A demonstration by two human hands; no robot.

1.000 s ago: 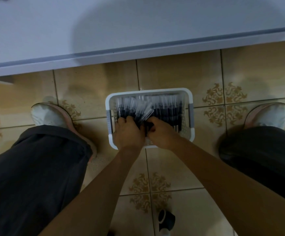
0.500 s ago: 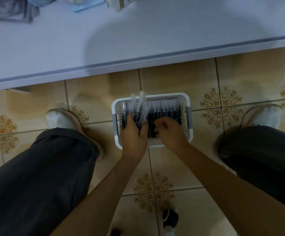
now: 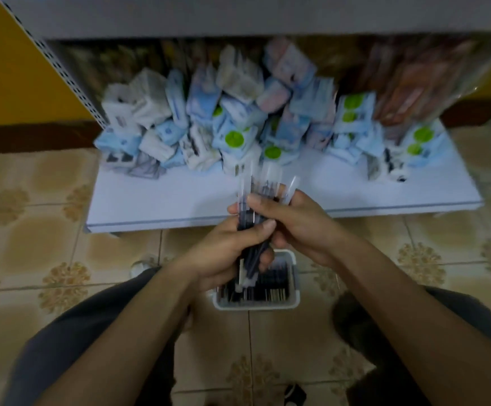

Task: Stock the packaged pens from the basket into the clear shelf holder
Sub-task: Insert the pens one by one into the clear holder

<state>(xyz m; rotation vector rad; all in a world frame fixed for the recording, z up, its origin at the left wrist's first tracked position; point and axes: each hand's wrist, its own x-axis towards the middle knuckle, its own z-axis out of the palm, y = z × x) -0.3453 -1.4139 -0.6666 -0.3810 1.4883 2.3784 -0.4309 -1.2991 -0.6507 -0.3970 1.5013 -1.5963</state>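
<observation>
Head view: pens (image 3: 263, 183), one bundle, lifted clear of basket (image 3: 295, 291) since a second ago; left hand (image 3: 226, 253) and right hand (image 3: 297, 227) both curled round it, before shelf (image 3: 165, 206). Holder unseen; stocking likely next.

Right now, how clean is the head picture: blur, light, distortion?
Head view: dim, warm light; packs on the shelf smeared by motion blur; left hand, right hand and the packaged pens they grip fairly sharp; wide-angle bows the shelf edge.
</observation>
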